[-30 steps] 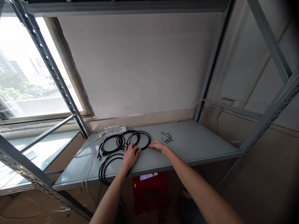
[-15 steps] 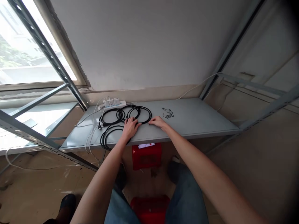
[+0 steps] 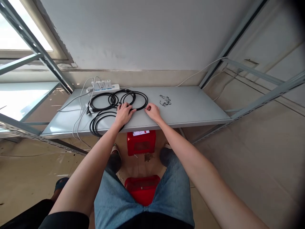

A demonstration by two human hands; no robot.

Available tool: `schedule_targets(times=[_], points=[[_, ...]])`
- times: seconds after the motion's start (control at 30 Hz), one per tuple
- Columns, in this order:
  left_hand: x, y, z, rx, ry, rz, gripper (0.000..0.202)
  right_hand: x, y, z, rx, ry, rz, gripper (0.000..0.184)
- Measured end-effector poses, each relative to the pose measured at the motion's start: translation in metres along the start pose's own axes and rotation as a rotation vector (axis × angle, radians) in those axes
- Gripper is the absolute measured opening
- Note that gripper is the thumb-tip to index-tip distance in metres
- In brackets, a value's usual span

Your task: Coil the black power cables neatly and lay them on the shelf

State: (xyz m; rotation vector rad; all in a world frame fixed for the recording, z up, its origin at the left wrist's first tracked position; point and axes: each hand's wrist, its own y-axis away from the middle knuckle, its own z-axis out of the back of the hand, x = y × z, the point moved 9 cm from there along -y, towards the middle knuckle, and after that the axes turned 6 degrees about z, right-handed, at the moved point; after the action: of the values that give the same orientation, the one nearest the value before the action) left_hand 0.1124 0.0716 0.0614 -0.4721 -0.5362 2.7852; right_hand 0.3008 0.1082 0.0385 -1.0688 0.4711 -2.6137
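The left hand [image 3: 123, 114] is lying palm down over the black cable coils, its fingers bending part-way and its thumb reaching along the near edge of the right-hand coil [image 3: 141, 108]. Whether it is gripping the cable or merely pressing on it cannot be told. The right hand [image 3: 153, 112] is staying just beside that coil's near right edge, its fingers curling inward toward the thumb; whether the fingertips are meeting or pinching anything is too small to tell.

To the left of the left hand, a second coil is lying farther back and a lower coil [image 3: 91, 125] is lying nearer the person, partly reaching past the front edge of the metal shelf [image 3: 190, 109]. Beyond the left hand, a white power strip [image 3: 116, 87] is standing near the wall. To the right of the right hand, thin black ties [image 3: 167, 101] are lying loosely heaped. Below both hands, a red stool [image 3: 141, 144] is standing on the floor.
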Motion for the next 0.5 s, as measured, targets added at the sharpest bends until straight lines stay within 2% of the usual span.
schedule_targets(times=[0.13, 0.27, 0.4, 0.47, 0.5], points=[[0.003, 0.000, -0.001, -0.002, 0.003, 0.021, 0.037, 0.005, 0.000, 0.000, 0.022, -0.038, 0.001, 0.014], [0.003, 0.001, 0.001, -0.016, -0.009, 0.015, 0.036, 0.007, 0.004, 0.007, -0.047, -0.098, 0.000, 0.018], [0.001, 0.002, 0.004, -0.031, -0.018, 0.002, 0.036, 0.007, 0.005, 0.004, -0.036, -0.156, -0.020, 0.023], [0.001, 0.001, 0.004, -0.034, -0.022, 0.006, 0.035, 0.019, 0.000, 0.019, -0.091, -0.285, -0.061, 0.027], [0.002, 0.000, 0.004, -0.033, -0.022, 0.012, 0.036, 0.033, -0.002, 0.036, -0.151, -0.371, -0.089, 0.032]])
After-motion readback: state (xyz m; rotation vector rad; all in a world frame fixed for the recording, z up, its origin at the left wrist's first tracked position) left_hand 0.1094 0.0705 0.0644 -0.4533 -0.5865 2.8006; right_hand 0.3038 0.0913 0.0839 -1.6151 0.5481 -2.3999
